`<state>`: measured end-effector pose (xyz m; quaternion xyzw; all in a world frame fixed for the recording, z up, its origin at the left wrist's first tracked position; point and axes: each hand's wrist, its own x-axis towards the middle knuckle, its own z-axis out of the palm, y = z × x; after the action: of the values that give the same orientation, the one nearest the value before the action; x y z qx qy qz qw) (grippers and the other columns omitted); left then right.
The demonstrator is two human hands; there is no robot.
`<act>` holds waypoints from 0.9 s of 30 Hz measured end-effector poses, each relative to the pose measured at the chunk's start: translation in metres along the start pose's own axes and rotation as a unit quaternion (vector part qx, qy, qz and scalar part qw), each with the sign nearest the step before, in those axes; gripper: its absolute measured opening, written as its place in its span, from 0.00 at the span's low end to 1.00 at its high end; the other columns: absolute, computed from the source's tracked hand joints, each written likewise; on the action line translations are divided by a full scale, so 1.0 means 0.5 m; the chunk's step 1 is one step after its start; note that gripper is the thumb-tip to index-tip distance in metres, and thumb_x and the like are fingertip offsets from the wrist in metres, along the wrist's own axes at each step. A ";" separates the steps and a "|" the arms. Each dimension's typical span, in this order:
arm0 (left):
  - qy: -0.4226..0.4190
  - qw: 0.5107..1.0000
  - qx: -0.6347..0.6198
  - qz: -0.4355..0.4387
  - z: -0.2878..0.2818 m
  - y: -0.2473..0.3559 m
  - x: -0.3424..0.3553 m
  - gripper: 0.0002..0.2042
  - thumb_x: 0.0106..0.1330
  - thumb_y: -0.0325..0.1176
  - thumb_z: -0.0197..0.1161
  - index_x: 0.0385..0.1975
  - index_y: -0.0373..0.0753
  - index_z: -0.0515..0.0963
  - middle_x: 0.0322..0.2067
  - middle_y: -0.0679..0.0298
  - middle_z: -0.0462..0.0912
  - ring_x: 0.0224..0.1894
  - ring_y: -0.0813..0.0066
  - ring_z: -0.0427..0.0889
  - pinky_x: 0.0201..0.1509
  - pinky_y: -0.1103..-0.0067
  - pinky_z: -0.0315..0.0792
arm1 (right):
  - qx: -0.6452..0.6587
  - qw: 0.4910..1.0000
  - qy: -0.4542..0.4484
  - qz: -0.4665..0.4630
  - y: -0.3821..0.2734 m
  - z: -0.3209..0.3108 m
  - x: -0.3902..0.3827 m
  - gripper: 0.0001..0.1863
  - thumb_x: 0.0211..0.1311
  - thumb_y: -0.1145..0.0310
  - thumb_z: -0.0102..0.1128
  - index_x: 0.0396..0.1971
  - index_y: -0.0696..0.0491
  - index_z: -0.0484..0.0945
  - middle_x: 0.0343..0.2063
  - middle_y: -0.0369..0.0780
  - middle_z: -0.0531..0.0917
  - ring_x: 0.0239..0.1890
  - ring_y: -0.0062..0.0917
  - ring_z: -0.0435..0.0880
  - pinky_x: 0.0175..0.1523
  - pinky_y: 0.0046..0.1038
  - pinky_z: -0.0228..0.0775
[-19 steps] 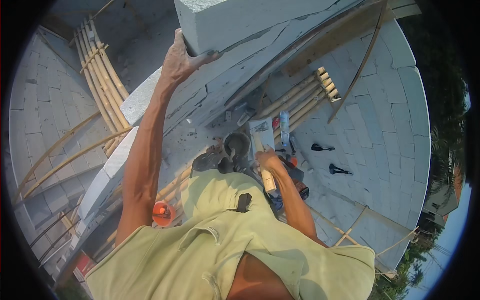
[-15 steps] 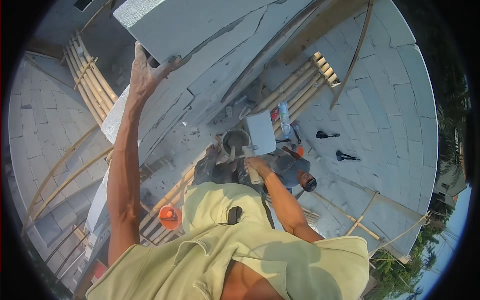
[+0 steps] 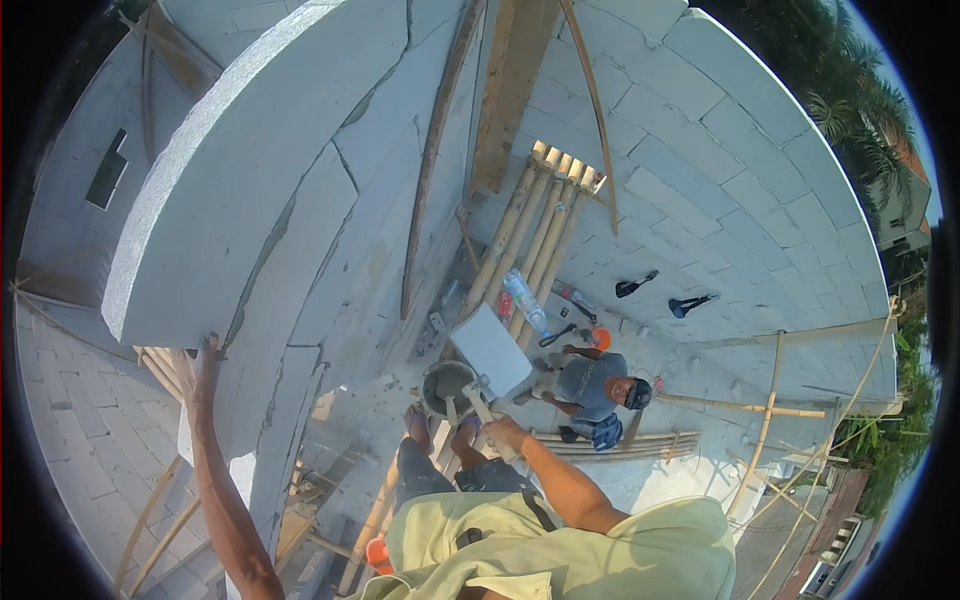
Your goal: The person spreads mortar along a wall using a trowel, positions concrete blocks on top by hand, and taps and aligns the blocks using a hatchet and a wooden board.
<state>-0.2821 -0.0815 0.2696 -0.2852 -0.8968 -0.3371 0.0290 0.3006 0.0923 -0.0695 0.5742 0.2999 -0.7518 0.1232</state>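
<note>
My left hand grips the lower corner of a large white block atop the cracked block wall, fingers bent over its edge. My right hand, at lower centre, is closed round the pale handle of a tool; its head reaches toward a dark bucket of grey mortar. A flat white block lies just beyond the bucket.
Below, a co-worker in a grey shirt and dark cap is beside an orange bucket. Bamboo poles, a plastic bottle and dark tools lie nearby. Block walls rise around; bamboo scaffolding stands at right.
The view has swung, so my left hand and its block now sit lower and farther left. The tool has tilted up-left toward the mortar bucket. The co-worker below has come fully into sight.
</note>
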 end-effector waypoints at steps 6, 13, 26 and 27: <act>-0.015 0.994 -0.105 0.015 0.006 -0.037 0.032 0.44 0.65 0.62 0.65 0.69 0.29 0.66 0.63 0.44 0.67 0.68 0.49 0.64 0.73 0.57 0.58 | 0.024 0.994 0.106 0.002 0.005 -0.108 -0.191 0.16 0.68 0.65 0.69 0.47 0.55 0.73 0.24 0.37 0.77 0.17 0.23 0.75 0.19 0.30 0.72; -0.007 0.992 -0.121 0.018 0.020 -0.036 0.053 0.42 0.70 0.60 0.62 0.70 0.28 0.65 0.63 0.44 0.67 0.67 0.50 0.65 0.73 0.59 0.58 | 0.127 0.980 0.133 -0.078 0.030 -0.233 -0.336 0.12 0.65 0.70 0.67 0.41 0.52 0.71 0.22 0.35 0.76 0.17 0.22 0.75 0.19 0.30 0.71; 0.257 0.943 -0.077 0.197 0.020 0.118 -0.017 0.41 0.76 0.58 0.55 0.77 0.34 0.52 0.75 0.44 0.56 0.76 0.46 0.58 0.80 0.57 0.51 | 0.179 0.864 0.306 -0.357 -0.054 -0.282 -0.397 0.16 0.64 0.74 0.65 0.45 0.54 0.68 0.23 0.36 0.76 0.17 0.21 0.76 0.20 0.25 0.70; 0.332 0.913 -0.019 0.237 0.007 0.234 -0.038 0.40 0.76 0.59 0.55 0.76 0.35 0.55 0.75 0.45 0.56 0.77 0.46 0.57 0.80 0.55 0.52 | 0.171 0.832 0.335 -0.409 -0.085 -0.286 -0.402 0.16 0.64 0.74 0.64 0.46 0.54 0.68 0.24 0.36 0.76 0.17 0.20 0.76 0.21 0.25 0.70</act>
<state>-0.2035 -0.0175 0.3311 -0.3614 -0.7352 -0.4127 0.3982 0.4533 0.1786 0.1093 0.6276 0.3966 -0.5349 -0.4033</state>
